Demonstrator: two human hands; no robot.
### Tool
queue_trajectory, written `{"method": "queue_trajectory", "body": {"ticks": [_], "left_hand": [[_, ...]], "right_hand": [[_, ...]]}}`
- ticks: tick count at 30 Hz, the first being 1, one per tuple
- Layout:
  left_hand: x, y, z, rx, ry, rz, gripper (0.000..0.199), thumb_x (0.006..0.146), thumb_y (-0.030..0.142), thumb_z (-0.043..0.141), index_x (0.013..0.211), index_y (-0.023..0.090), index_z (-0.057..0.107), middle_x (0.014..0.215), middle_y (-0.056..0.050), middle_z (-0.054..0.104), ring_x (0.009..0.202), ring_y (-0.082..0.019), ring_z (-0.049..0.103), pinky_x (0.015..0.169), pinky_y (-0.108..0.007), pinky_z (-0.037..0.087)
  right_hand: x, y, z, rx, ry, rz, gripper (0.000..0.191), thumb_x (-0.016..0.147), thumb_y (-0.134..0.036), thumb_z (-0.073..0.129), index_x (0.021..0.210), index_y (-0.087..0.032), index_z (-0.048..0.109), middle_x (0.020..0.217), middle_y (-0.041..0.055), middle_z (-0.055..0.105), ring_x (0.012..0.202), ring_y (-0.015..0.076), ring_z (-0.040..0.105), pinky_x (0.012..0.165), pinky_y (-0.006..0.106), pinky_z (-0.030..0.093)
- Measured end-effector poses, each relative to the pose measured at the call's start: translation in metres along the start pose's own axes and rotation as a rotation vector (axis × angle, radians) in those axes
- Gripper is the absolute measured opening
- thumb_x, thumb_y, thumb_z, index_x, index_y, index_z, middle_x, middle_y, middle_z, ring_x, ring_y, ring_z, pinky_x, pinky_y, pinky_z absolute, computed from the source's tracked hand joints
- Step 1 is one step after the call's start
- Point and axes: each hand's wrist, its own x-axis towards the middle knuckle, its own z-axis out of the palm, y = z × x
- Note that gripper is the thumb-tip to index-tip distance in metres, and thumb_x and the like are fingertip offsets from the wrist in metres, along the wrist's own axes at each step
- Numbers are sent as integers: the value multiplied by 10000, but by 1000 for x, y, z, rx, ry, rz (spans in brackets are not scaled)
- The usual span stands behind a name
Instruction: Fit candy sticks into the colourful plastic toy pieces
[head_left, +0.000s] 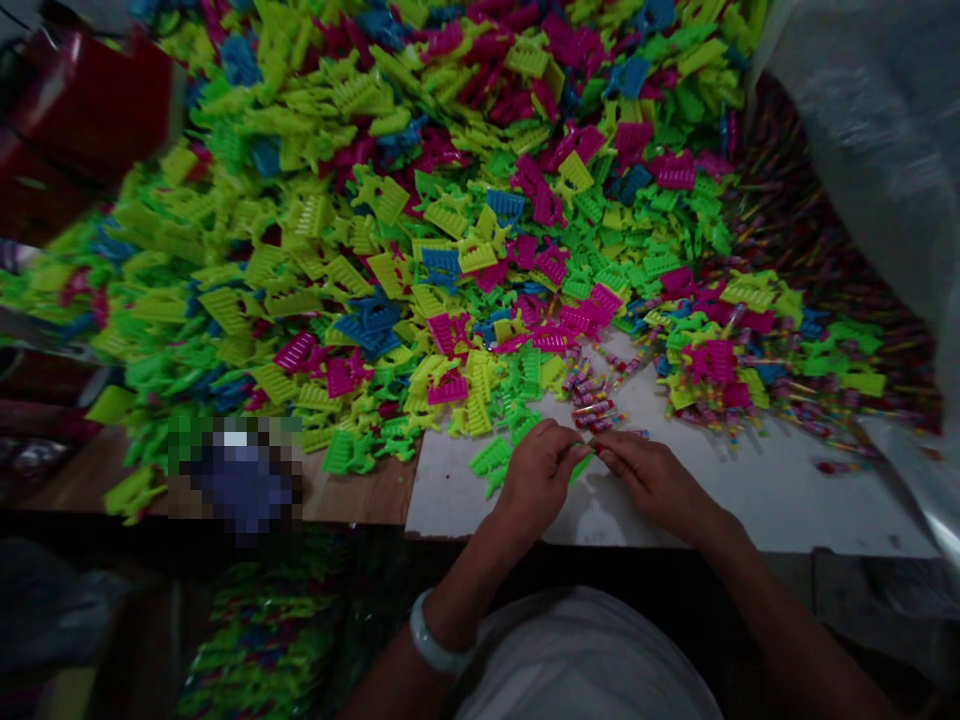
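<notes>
Close together above the white board, my left hand (541,465) and my right hand (652,482) meet with closed fingers. A bright green plastic piece (580,466) shows between them, pinched by my left hand. My right fingertips close on a small red-ended thing (598,450), perhaps one of the tubes; most of it is hidden. Just beyond the hands lie several small tubes (592,408) with red ends and multicoloured bodies. Beside my left hand rests a green comb-like plastic piece (491,458) with slots.
A large heap of yellow, green, pink and blue slotted plastic pieces (300,220) covers the back and left. On the right are many thin tubes (817,230) beside a clear plastic sheet (877,130). A red box-like object (82,110) stands at far left. The white board (720,500) ends near my body.
</notes>
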Motion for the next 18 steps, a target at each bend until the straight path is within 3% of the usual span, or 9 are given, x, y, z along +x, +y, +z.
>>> {"method": "queue_trajectory", "body": {"ticks": [3,7,11,15,18], "left_hand": [[-1,1,0,-146,13,-127,164,817,273,532,718,175,619,698,-10,592,730,-151,552,711,-280,435],[0,5,1,-288,20,-308,201,797,315,524,680,172,604,635,16,568,638,-124,520,605,-243,420],[1,8,1,-188,42,-268,187,788,281,518,658,177,603,649,13,574,661,-129,529,631,-252,418],[0,7,1,-56,75,-170,176,793,258,518,662,185,610,668,1,586,701,-144,546,688,-275,418],[0,7,2,-25,93,-183,187,797,263,517,651,189,609,658,1,587,688,-144,544,669,-275,418]], "right_hand": [[1,-8,-4,-81,-99,-12,292,938,-377,377,999,-185,589,866,69,685,781,189,644,690,317,496],[3,-18,-1,-378,-116,2,633,739,-658,548,1062,-113,541,923,157,673,776,284,648,632,370,467],[11,-18,3,-525,-158,24,600,727,-676,523,926,-112,567,747,127,679,655,277,654,581,344,433],[15,-14,9,-436,-158,18,523,722,-636,543,851,-130,570,686,87,673,626,229,650,577,304,422],[13,-12,18,-414,-147,10,466,747,-583,537,840,-127,570,693,85,677,621,218,650,556,287,408]]}}
